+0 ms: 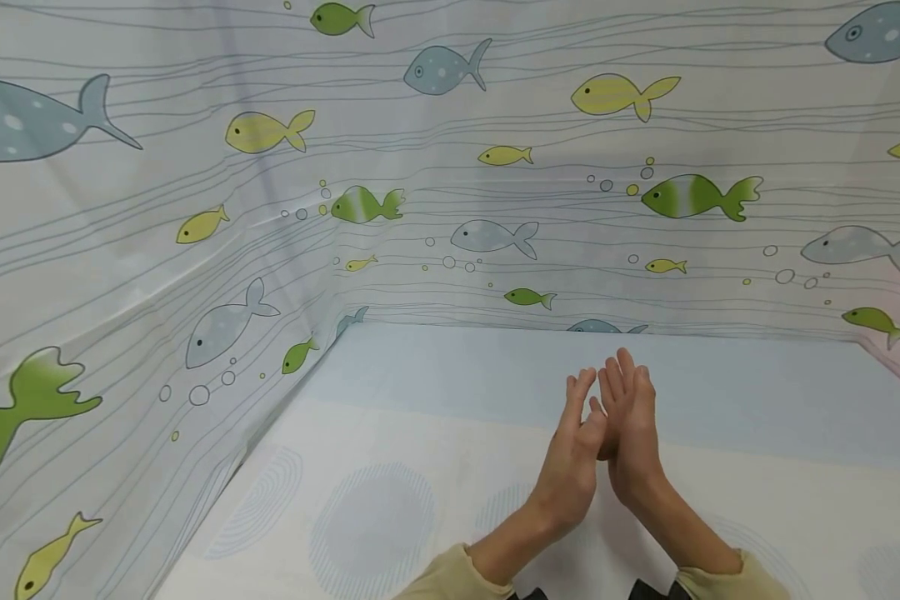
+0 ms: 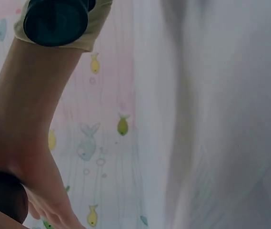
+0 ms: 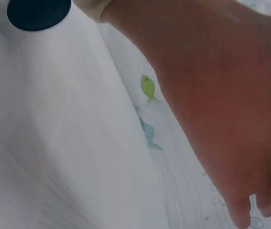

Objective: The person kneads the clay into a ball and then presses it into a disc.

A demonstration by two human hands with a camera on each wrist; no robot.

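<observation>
Head view: left hand (image 1: pixel 573 454) and right hand (image 1: pixel 630 433) meet palm to palm over the surface (image 1: pixel 435 433), just right of centre and low in frame. Fingers on both are straight and point toward 12 o'clock, at the back wall. No object is between the palms or in either hand as far as this view shows (the inner faces of the palms are hidden from the camera).

Key relation: the two hands are each other's nearest thing. The left lies at 9 o'clock of the right, touching from the heel of the palm up to about the thumb; the fingertips (image 1: pixel 581 379) of the left stand slightly apart from those of the right. The shared long axis runs 6 to 12 o'clock, tilted a little toward 1. The right fingertips reach a little further toward 12 than the left. Forearms converge from 7 and 5 o'clock, with yellowish sleeves (image 1: pixel 450 575) at the bottom edge.

Surroundings: fish-print curtain (image 1: pixel 195 250) closes the surface at 9, 12 and 3 o'clock. The surface bears pale blue bands and faint round patterns.

Wrist views: left wrist view shows the right forearm close up, with the curtain behind it. Right wrist view shows the back of the left hand (image 3: pixel 230 124) against the curtain; neither shows a held object.
</observation>
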